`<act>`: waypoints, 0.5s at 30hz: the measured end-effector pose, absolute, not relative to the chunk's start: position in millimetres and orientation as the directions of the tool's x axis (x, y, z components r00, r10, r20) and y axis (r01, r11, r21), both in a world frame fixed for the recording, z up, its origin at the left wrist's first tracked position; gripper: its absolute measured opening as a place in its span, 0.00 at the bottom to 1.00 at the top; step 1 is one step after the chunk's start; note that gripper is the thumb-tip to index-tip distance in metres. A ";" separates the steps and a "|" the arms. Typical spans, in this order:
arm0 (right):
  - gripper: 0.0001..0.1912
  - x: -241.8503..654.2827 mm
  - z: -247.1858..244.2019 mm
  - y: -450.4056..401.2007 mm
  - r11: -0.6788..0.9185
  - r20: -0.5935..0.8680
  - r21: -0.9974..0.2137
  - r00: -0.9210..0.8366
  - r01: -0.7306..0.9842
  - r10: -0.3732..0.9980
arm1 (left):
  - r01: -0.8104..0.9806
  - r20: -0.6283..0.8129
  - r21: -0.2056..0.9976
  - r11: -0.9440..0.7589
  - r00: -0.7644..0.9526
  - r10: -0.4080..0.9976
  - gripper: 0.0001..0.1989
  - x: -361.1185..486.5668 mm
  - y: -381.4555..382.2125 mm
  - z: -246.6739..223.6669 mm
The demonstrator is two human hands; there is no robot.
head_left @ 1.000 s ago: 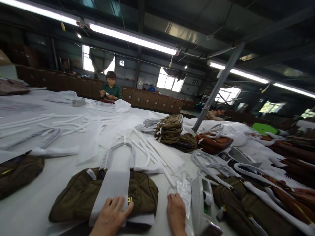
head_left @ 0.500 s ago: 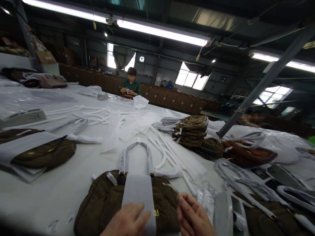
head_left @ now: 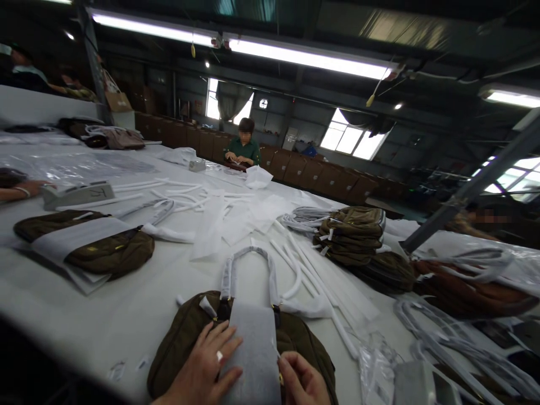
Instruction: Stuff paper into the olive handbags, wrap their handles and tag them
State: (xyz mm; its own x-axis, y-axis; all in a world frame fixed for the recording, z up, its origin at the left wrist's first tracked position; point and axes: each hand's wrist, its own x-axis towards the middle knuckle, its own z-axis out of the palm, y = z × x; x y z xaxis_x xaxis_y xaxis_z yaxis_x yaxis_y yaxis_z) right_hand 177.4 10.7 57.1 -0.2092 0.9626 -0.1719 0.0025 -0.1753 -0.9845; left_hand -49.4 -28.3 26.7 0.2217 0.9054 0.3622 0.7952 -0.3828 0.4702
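A dark olive handbag (head_left: 181,337) lies flat on the white table at the bottom centre. Its upright handle (head_left: 248,253) is wrapped in pale padding, and a white paper strip (head_left: 253,343) runs down its front. My left hand (head_left: 206,360) rests on the bag and the strip's left edge, fingers spread, a ring on one finger. At the strip's right edge my right hand (head_left: 301,379) is pinched, with a thin white piece at its fingertips that is too small to name.
Another olive bag (head_left: 122,253) lies left, near a grey tape dispenser (head_left: 80,194). Stacked olive bags (head_left: 354,230), brown bags (head_left: 468,287) and plastic packets (head_left: 375,371) are on the right. A person in green (head_left: 244,147) sits across the table.
My right hand has moved left to the paper strip's edge. My left hand lies flatter on the bag, fingers more spread. The view has turned left, and another person's hand shows at the left edge.
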 end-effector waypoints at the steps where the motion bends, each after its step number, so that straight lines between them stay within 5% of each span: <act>1: 0.24 170.8 63.8 7.6 -0.190 -0.185 -0.982 -0.259 0.004 0.948 | 0.730 0.353 0.593 -0.340 0.143 0.924 0.22 -50.9 -28.5 34.1; 4: 0.24 154.0 77.1 -0.6 -0.227 -0.214 -0.974 -0.404 0.017 0.889 | 0.470 0.226 0.856 -0.215 0.034 0.974 0.29 -53.2 -32.1 58.4; 7: 0.24 144.1 80.2 -4.4 -0.223 -0.218 -0.974 -0.464 0.045 0.859 | 0.294 0.152 0.937 -0.187 0.137 0.979 0.35 -53.1 -35.3 76.4; 11: 0.24 138.4 72.9 -5.4 -0.110 -0.139 -0.989 -0.387 0.095 0.912 | 0.255 0.079 0.960 -0.117 0.156 0.985 0.08 -52.6 -34.1 85.7; 15: 0.22 133.6 63.5 -7.6 0.104 0.027 -0.967 -0.314 0.232 0.949 | 0.326 0.074 0.937 -0.122 0.154 0.985 0.11 -53.8 -35.0 88.3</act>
